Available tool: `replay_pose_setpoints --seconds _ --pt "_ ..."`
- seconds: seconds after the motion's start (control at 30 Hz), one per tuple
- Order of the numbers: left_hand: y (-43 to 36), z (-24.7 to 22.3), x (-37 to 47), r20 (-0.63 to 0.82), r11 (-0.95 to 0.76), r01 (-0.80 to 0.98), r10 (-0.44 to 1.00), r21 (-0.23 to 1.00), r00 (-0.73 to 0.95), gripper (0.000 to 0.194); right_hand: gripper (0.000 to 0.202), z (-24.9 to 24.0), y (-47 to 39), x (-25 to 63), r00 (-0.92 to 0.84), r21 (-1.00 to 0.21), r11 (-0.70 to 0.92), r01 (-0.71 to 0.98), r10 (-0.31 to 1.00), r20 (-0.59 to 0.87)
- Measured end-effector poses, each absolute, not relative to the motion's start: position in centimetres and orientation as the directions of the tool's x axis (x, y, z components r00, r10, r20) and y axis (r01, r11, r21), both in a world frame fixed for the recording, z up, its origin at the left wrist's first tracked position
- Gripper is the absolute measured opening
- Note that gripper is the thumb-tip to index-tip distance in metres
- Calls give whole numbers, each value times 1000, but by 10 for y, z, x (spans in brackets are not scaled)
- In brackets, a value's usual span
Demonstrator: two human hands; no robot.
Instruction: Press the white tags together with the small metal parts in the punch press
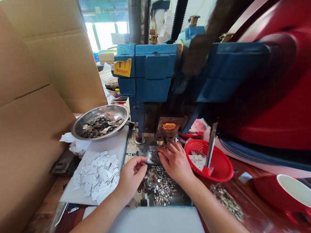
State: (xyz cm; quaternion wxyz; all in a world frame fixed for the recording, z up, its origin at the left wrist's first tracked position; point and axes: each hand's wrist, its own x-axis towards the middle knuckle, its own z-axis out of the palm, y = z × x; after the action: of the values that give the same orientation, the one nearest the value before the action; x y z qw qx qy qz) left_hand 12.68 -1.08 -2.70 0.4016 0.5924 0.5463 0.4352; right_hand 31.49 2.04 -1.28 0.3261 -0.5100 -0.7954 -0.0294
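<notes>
Fingers of our right hand (175, 161) reach under the blue press (153, 78), and the tips touch the small metal part (152, 148) that sits on the press bed, directly below the tool with the orange label (169, 126). This hand is half open, fingers spread and flat; we cannot tell if it pinches the part. Our left hand (131, 177) is just beside it, loosely curled, thumb against the fingers, and we cannot see anything inside it. Between and below both hands lies a heap of tiny shiny scraps (159, 187). On the left, white flat pieces (96, 175) lie scattered on a white board, and behind them stands a steel bowl (80, 125) with dark pieces. On the right we see a red basket (220, 165) and, nearer, a red cup (292, 196).
</notes>
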Motion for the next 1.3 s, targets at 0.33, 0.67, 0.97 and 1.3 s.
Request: replay_pose_setpoints --seconds 0.33,0.67,0.97,1.3 --pt "8 -14 120 -168 163 59 983 985 74 35 19 -12 20 312 -274 -251 472 845 786 554" --pt "39 7 142 143 -213 456 973 864 183 22 22 -30 19 323 -110 -453 447 772 795 597" --pt "48 7 157 268 -316 645 947 695 175 19 26 -31 21 328 -126 -472 461 751 802 583" --pt "57 -5 160 281 -303 666 949 681 144 20 38 -30 24 327 -209 -363 477 800 789 577"
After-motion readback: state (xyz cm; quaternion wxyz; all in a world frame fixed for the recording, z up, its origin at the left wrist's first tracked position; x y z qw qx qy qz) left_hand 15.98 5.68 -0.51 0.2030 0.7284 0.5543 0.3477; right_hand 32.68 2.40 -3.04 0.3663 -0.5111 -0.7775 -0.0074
